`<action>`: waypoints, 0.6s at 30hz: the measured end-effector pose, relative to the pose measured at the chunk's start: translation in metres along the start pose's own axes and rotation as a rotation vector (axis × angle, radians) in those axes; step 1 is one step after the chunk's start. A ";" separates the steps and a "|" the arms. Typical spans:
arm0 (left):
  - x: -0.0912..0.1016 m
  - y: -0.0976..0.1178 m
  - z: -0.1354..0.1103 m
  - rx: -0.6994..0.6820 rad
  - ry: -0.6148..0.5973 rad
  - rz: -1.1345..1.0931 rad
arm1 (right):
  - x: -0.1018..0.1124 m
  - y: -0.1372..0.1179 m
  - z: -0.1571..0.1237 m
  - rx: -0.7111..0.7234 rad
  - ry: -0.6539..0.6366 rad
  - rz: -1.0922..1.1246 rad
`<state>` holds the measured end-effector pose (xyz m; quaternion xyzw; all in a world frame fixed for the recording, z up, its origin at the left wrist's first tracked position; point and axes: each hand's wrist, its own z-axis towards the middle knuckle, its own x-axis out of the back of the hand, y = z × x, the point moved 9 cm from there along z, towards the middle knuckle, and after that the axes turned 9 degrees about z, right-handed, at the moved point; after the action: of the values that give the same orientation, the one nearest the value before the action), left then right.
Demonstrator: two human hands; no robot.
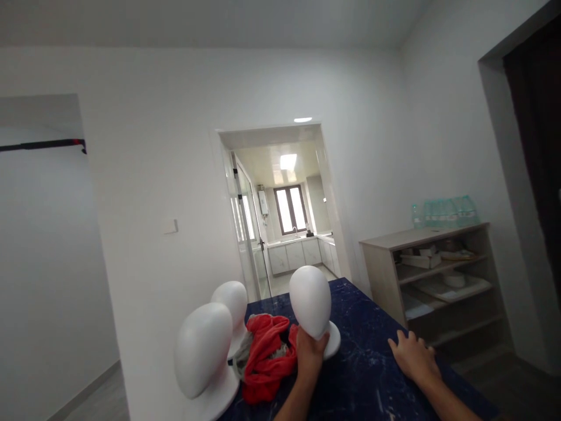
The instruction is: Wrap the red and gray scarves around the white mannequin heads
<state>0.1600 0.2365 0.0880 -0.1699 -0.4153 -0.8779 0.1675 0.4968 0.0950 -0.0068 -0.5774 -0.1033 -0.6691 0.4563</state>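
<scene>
A smooth white egg-shaped display head [310, 301] stands upright on its round base on the blue table [363, 351]. My left hand [310, 351] is closed round its narrow neck, just under the head. My right hand [414, 358] rests near the table's right edge, fingers apart, holding nothing. Left of my left hand lies a crumpled heap of red cloth [267, 356], with some grey cloth [242, 354] beside and under it. Two more white display heads stand at the left, a nearer one [204, 348] and a farther one [231, 303] partly hidden behind it.
Beyond the table's right side stands a wooden shelf unit [379, 272] with several plastic bottles [449, 211] on top and trays and papers inside. Behind the table a doorway with an open glass door [252, 234] leads to a kitchen. A white wall [162, 280] runs along the left.
</scene>
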 end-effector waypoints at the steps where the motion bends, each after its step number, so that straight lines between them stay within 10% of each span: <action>1: -0.009 -0.007 0.003 0.006 -0.014 0.018 | 0.001 -0.001 0.000 0.006 0.016 -0.008; 8: -0.048 -0.041 0.003 0.009 0.001 -0.016 | 0.004 -0.008 -0.001 0.019 0.073 -0.065; 18: -0.048 -0.036 -0.002 0.066 -0.088 0.008 | -0.005 -0.002 0.002 0.021 0.043 -0.068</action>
<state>0.1861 0.2633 0.0417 -0.2042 -0.4505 -0.8546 0.1579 0.4962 0.0999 -0.0098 -0.5541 -0.1202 -0.6954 0.4416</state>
